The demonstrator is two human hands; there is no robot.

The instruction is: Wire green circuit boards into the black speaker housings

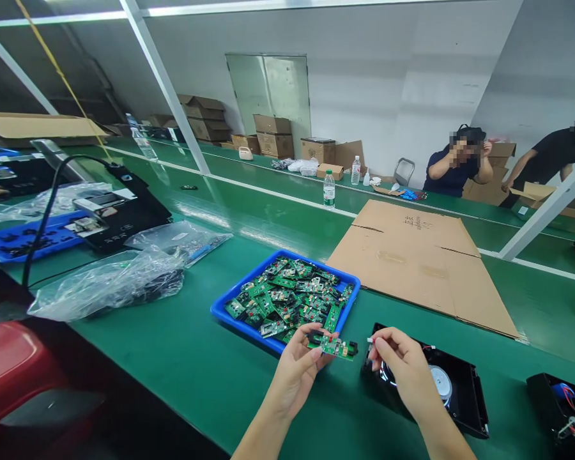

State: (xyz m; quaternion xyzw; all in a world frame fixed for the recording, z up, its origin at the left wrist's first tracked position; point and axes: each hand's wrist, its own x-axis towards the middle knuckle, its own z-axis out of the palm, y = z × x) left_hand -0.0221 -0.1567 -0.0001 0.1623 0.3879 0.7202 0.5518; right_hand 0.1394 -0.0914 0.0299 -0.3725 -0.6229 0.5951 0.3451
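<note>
Left hand [293, 374] pinches a green circuit board [335, 346] by one end, blue tray [249, 334] at its ten o'clock; right hand's [405, 364] fingers pinch a white connector [370, 340] at three o'clock; a slack grip could drop the board

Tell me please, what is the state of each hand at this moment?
Left hand: closed, holding a green circuit board.
Right hand: closed, pinching a small white piece, seemingly a connector.

Black case [466, 386] partly behind right hand [405, 367]; red stool [16, 370] edge-cropped
</note>
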